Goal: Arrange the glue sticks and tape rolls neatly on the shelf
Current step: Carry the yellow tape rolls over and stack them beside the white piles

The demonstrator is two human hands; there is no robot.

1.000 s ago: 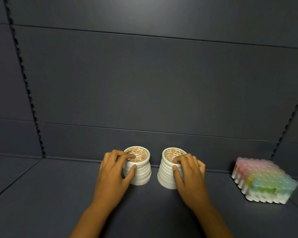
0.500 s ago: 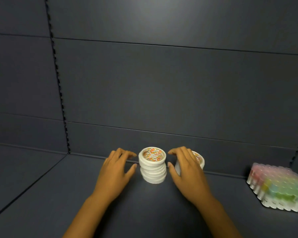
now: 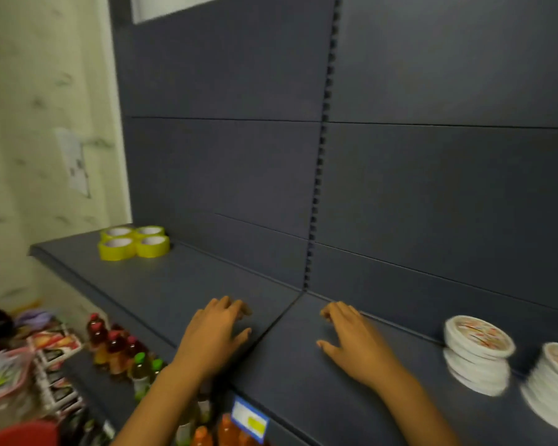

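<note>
**Between pickups, nothing in hand**

Both hands empty right now. Left hand flat-ish and spread over the dark shelf, just left of the seam between two shelf panels. Right hand same deal just on the other side of the seam, fingers loose, grasping nothing.

White tape stacks parked at the far right, two towers side by side near the back panel, the nearer one cut off by the frame edge. Yellow tape rolls way over at the left end, four in a tidy square cluster. No glue sticks in view.

Looks like the gap between steps: white stacks placed, hands free. Probably next: reach for another batch, maybe from the clutter below the shelf, though too blurry to pick out what's there. Worth keeping clear of the leaning white stack.
</note>
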